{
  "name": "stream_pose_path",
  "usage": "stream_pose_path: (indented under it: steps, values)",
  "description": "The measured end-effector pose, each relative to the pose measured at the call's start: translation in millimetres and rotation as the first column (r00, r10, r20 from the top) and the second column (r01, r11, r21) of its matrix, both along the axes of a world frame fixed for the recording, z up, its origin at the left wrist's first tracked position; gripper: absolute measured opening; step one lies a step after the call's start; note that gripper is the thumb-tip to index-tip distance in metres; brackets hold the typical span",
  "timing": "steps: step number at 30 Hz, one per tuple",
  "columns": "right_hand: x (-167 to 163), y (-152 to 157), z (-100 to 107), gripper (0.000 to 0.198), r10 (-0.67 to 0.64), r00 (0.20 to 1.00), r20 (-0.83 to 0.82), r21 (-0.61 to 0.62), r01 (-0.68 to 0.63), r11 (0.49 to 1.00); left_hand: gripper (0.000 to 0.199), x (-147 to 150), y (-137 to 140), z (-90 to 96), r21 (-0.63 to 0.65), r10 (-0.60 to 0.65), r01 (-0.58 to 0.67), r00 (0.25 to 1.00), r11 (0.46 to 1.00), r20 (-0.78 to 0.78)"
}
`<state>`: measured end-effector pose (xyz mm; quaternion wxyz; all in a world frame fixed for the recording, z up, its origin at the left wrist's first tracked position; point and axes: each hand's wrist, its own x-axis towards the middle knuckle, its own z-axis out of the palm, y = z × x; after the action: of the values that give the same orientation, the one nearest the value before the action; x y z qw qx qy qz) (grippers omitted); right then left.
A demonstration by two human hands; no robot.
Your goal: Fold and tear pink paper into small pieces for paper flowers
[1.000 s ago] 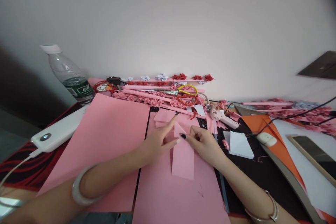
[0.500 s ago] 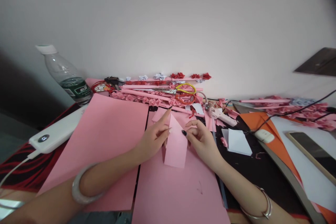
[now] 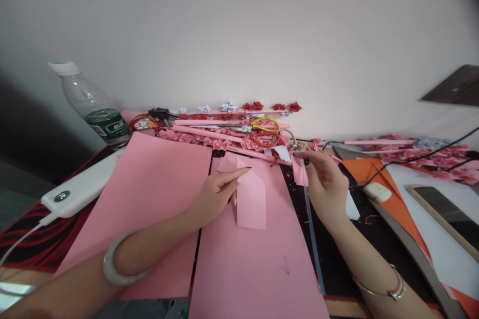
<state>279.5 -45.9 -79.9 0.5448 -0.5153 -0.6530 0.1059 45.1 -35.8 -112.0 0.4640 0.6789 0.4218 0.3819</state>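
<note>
My left hand pinches the left edge of a small folded pink paper. Its index finger points across the paper near the peaked top. The folded piece rests over a large pink sheet in the middle of the desk. My right hand is away from the paper, to its right, with fingers and thumb closed around a pale pink glue gun. Most of the glue gun is hidden behind the hand. Behind the folded paper lie scissors with yellow and red handles.
Another large pink sheet lies to the left, beside a white power bank and a water bottle. Paper flowers and rolled pink sticks line the wall. At right are white paper slips, an earbud case and a phone.
My right hand has let go of the folded paper and moved right and away onto the glue gun. My left hand still holds the paper, which has turned slightly.
</note>
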Motion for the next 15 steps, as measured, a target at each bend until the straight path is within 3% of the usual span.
stream_pose_path:
  steps: [3, 6, 11, 15]
  values:
    - [2.2, 2.9, -4.7, 0.021, 0.016, 0.995, -0.096, -0.021, -0.018, 1.000, 0.036, 0.1, -0.4, 0.6, -0.009, -0.009, 0.009, 1.000, 1.000, -0.002]
    - [-4.0, 1.2, -9.4, 0.026, 0.134, 0.976, -0.170, -0.157, -0.161, 0.974, 0.035, 0.0, -1.2, 0.7, -0.008, -0.023, 0.024, 1.000, 1.000, 0.009]
    - [-23.7, -8.6, -13.3, 0.033, 0.409, 0.882, -0.234, -0.385, -0.470, 0.794, 0.034, -0.2, -1.8, 0.6, -0.002, -0.062, 0.062, 0.998, 0.998, 0.017]
    - [-32.8, -13.8, -16.0, 0.030, 0.406, 0.858, -0.316, -0.425, -0.510, 0.747, 0.034, 1.1, -2.5, 2.9, -0.008, -0.089, 0.089, 0.996, 0.996, 0.023]
